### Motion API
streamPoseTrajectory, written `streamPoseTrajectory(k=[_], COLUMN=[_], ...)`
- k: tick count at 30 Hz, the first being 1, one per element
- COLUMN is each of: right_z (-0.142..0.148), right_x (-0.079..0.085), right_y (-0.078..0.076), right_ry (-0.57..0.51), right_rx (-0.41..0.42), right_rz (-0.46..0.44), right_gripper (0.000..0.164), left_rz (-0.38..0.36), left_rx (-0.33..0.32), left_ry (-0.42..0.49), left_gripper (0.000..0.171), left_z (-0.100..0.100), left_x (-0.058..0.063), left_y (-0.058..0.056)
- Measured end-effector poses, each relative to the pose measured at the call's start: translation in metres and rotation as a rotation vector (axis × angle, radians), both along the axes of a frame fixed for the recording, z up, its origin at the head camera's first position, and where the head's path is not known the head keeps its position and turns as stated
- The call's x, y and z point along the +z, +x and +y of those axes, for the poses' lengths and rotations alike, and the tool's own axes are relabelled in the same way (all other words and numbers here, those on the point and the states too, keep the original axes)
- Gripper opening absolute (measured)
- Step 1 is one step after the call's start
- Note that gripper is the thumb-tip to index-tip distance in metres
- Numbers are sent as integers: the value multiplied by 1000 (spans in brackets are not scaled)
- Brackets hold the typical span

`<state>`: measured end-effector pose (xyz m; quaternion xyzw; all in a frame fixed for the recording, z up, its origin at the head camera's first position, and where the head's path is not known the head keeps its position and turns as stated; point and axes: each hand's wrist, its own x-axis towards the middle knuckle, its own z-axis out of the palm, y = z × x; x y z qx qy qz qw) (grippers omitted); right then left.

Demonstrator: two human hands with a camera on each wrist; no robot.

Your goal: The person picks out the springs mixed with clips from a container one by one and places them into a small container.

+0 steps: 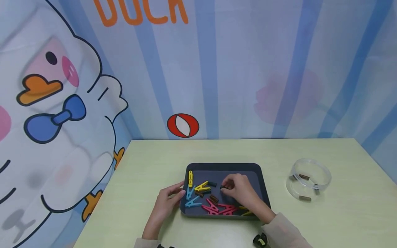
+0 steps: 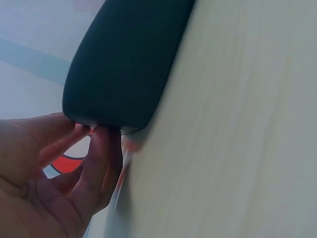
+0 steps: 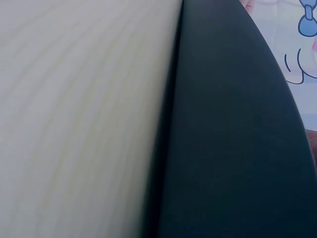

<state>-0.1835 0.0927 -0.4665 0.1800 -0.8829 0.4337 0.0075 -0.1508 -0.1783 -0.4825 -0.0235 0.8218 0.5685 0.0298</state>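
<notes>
A dark tray (image 1: 223, 167) holds yellow, blue and red plastic clips and several small coil springs. My left hand (image 1: 167, 200) grips the tray's left edge; in the left wrist view its fingertips (image 2: 101, 134) meet the tray's end wall (image 2: 124, 64). Over the tray's right half, my right hand (image 1: 242, 190) pinches a small dark spring (image 1: 223, 187) between thumb and fingers. A yellow clip (image 1: 202, 186) and a black spring (image 1: 212, 184) lie left of that hand. Brown springs (image 1: 213, 198) rest near the red clips (image 1: 227, 208). Blue clips (image 1: 193, 202) lie along the left side.
A clear round container (image 1: 308, 177) stands on the table (image 1: 347, 206) right of the tray, with several springs in it. Behind the table hangs a printed cloth (image 1: 235, 69). The tray's outer wall (image 3: 233, 124) fills much of the right wrist view.
</notes>
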Motion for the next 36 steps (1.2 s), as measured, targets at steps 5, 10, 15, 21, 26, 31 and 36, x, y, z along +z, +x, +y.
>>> streamPoseTrajectory(k=[5,10,15,21,26,31,36], right_z=[4,7,11,15,18,25,30], right_x=[0,1,4,6,3,4,8], right_y=[0,0,0,0,-1,0,2], right_ry=[-16,-27,-37,-34,-35,-44,-59], right_rx=[8,10,1,-13,-32,-27,-29], right_rz=[-7,-13,-13,-17,-5,37,65], right_gripper=[10,8,8,9,11,12,13], left_rz=[-3,-9,-12,-16,-23,-18,-26], left_rx=[-3,3,6,15,21,27,27], left_ry=[4,7,7,4,-3,-3,-13], left_gripper=[39,39,39,38,39,39,38], left_z=[1,3,3,2,1,2,2], left_x=[0,1,0,-1,-1,-2,-3], left_y=[0,-1,-1,-1,0,0,0])
